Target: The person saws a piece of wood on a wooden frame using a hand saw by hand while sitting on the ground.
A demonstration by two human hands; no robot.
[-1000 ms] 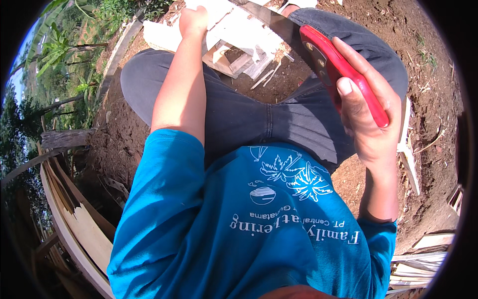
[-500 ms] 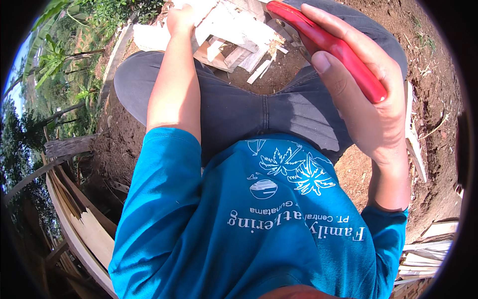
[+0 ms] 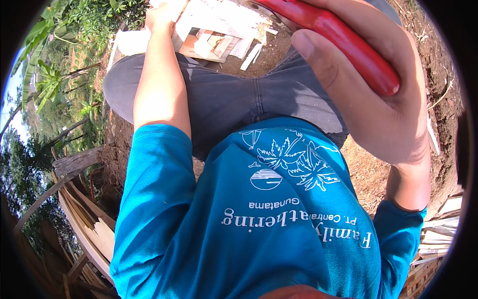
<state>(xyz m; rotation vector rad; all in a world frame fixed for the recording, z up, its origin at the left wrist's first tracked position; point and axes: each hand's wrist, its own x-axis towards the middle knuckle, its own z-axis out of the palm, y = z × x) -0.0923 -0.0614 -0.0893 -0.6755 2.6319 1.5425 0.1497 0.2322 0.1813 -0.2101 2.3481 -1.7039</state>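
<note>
Here's your right hand (image 3: 378, 119), looming large at the upper right, fingers wrapped around the red saw handle (image 3: 351, 47), thumb laid along its near side and pointing up and to the left; that's a closed hold, with the handle's rounded butt end showing near your palm. The handle slants up toward the top edge, where the front of the tool runs out of view. Across to your left hand (image 3: 160, 19), up at the top on a straight forearm: it's down at the sunlit pale board (image 3: 214, 17), cut off by the upper edge and washed out by glare, so I can't tell how far its fingers are open or whether they grip the wood. Below that board sit small wooden blocks (image 3: 216, 47) around a shadowed gap, and just beside them narrow offcuts (image 3: 251, 56) lie on the brown soil. Your dark grey trousers (image 3: 219, 89) spread wide, knees out, and your blue T-shirt (image 3: 159, 209) with its white palm print fills the lower middle. Out left, splintered planks (image 3: 82, 214) lean near a weathered post (image 3: 74, 162); lower right, pale slats (image 3: 440, 236) lie stacked.
</note>
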